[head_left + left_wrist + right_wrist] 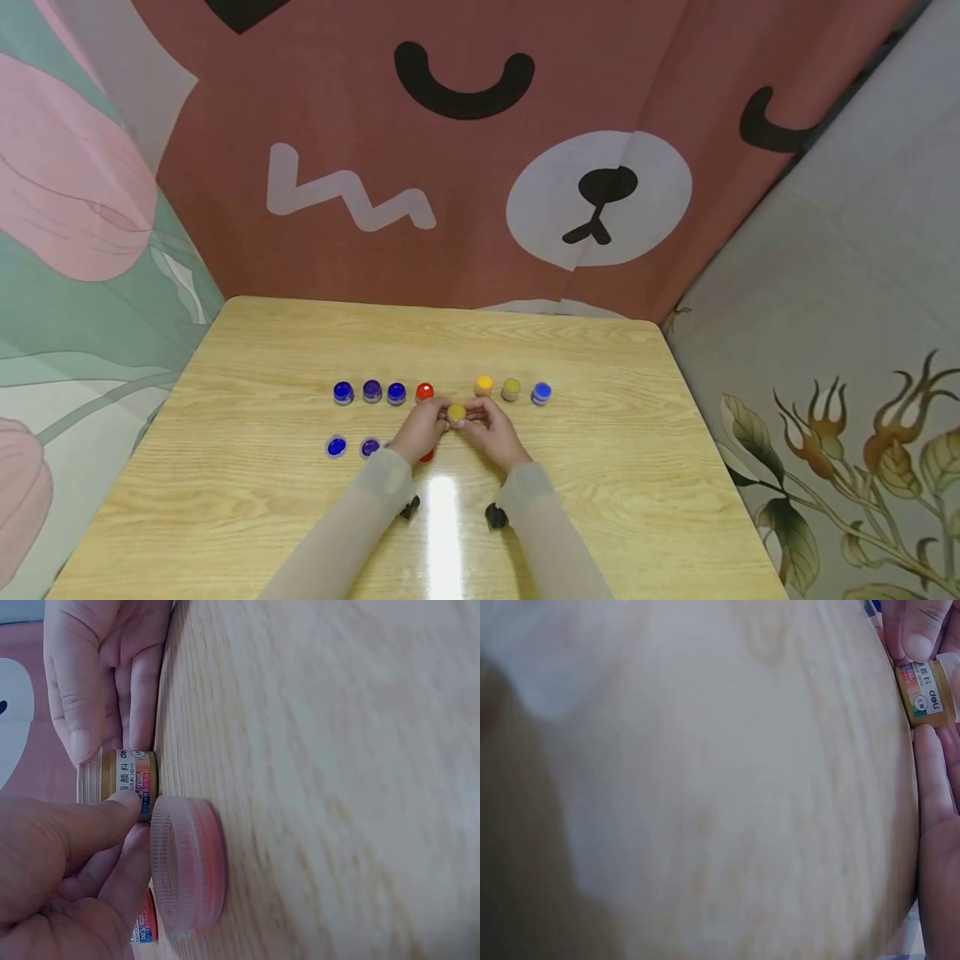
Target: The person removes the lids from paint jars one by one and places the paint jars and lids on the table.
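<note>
Between both hands is a small ochre paint jar with a clear ribbed lid and a printed label. My left hand grips its body from the left, thumb across the label in the left wrist view. From the other side, my right hand has its thumb at the lid's edge and its fingers around the jar. The jar is upright, its base close over the table. Just in front of it stands a clear lid with red paint inside, partly hidden by my left hand in the head view.
Behind my left hand is a row of blue, purple and red paint jars. Yellow, olive and blue jars stand behind my right hand. Paint-stained lids lie left of my left wrist on the wooden table. A curtain hangs behind.
</note>
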`<state>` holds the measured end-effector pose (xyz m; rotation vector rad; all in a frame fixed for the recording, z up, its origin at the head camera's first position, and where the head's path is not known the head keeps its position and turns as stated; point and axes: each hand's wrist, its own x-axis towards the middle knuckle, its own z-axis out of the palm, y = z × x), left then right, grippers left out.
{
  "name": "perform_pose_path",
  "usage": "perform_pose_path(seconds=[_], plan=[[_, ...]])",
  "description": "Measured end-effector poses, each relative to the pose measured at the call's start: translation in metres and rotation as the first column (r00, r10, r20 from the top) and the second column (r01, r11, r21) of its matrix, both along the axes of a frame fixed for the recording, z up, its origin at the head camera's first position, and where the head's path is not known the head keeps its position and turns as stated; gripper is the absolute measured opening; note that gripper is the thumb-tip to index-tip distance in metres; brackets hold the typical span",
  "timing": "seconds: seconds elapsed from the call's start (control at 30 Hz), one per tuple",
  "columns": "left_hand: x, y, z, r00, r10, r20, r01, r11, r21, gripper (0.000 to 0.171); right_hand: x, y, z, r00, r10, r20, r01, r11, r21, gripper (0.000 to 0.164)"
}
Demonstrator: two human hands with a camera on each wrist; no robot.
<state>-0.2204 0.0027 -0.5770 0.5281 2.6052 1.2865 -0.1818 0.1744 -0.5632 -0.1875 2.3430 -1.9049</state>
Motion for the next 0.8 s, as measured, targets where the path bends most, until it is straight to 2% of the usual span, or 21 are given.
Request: perform_pose_path(seconds=[0.37,0.53,0.63,0.67,0.8], plan=[[0.0011,0.0,-0.002,1.0,0.002,0.016,-0.002,1.0,0.001,0.03,0.0008,0.0018,-0.0022,1.0,0.019,-0.017,-0.019,1.0,0.023,0.033],[0.0012,0.0001,0.0,1.0,-0.007,-0.022,0.007,1.0,0.002,0.027,0.0004,0.0003,-0.003,0.999,0.007,-0.046,-0.006,0.999,0.039,0.033],[0.0003,0.0009,-0.0001,1.0,0.005,-0.007,-0.005,1.0,-0.007,0.028,0.0016,-0.0008,-0.0034,0.997,-0.005,-0.078,0.009,0.998,0.057,0.031],[-0.0007,0.0015,-0.0008,1.0,0.011,0.017,-0.011,1.0,-0.006,0.028,0.0019,-0.001,-0.0035,0.996,-0.006,-0.085,0.012,0.998,0.065,0.031],[-0.0004,0.0019,0.0015,0.999,0.024,0.023,-0.023,1.0,-0.014,0.028,0.0018,-0.0004,-0.0049,0.997,-0.007,-0.077,0.013,0.997,0.082,0.033]])
